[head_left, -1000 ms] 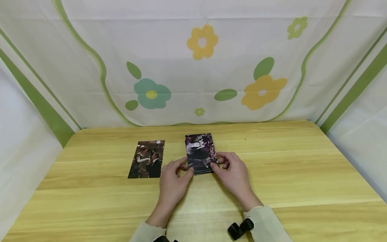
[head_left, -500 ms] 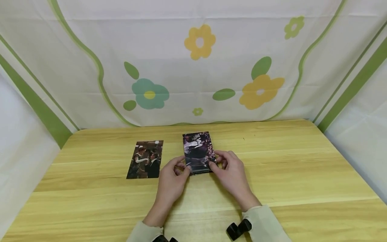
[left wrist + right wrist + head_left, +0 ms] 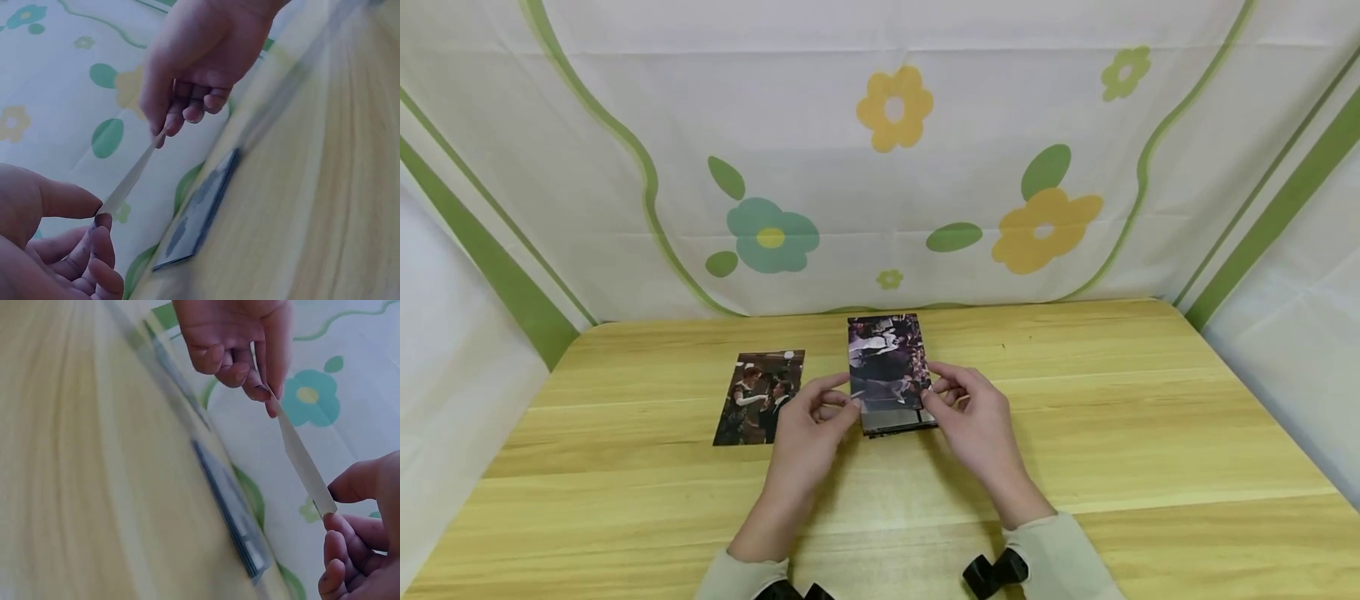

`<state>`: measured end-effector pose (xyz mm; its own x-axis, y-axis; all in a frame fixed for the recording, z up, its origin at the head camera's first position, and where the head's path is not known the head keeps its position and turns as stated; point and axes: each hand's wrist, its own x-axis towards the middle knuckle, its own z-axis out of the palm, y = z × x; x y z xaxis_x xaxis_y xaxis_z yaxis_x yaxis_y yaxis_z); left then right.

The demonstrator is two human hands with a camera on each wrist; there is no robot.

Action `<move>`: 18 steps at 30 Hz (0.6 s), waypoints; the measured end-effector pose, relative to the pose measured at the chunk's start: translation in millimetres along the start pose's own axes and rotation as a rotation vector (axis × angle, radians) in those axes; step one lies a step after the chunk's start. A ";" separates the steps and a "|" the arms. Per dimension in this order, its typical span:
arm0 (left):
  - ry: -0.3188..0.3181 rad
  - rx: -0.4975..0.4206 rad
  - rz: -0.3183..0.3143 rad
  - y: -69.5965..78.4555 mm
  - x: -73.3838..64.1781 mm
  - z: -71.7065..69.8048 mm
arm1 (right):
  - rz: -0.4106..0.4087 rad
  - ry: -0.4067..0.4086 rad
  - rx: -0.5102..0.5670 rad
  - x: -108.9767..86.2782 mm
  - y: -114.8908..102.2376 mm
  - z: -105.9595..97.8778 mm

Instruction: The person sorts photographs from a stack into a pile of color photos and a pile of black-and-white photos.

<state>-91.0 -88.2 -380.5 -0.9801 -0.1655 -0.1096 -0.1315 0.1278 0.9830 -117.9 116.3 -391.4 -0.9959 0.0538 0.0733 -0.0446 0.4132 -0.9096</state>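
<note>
A photo card [image 3: 887, 358] with a dark, purplish stage scene is held up off the table between both hands. My left hand [image 3: 808, 433] pinches its near left edge between thumb and fingers; my right hand [image 3: 973, 421] pinches the near right edge the same way. In the left wrist view the raised card [image 3: 132, 178] appears edge-on with its pale back. Below it a stack of cards [image 3: 895, 423] lies on the table, mostly covered by the raised one in the head view. The right wrist view shows the stack [image 3: 231, 512] apart from the card.
Another photo card [image 3: 760, 396], picturing two people, lies flat to the left, its right edge partly behind my left hand. The wooden table [image 3: 1135, 433] ends at a white cloth backdrop [image 3: 820, 108] printed with flowers. Black straps sit at both cuffs.
The top card has come up off the stack, pinched by both hands, and shifted slightly away from me. A greyish card beneath now shows. The card on the left stays put.
</note>
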 end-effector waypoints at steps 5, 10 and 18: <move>-0.017 -0.049 -0.035 5.3 0.9 -5.6 | -0.003 -0.004 0.032 -1.5 -7.7 -2.7; -0.008 -0.060 -0.040 6.1 1.0 -7.8 | 0.009 -0.013 0.053 -2.6 -10.5 -3.8; -0.006 -0.106 -0.041 5.7 1.4 -9.9 | 0.021 -0.023 0.070 -3.0 -11.5 -3.4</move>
<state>-91.6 -97.4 -373.7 -0.9751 -0.1629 -0.1504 -0.1552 0.0169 0.9877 -114.1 114.5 -379.7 -0.9982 0.0408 0.0448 -0.0279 0.3479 -0.9371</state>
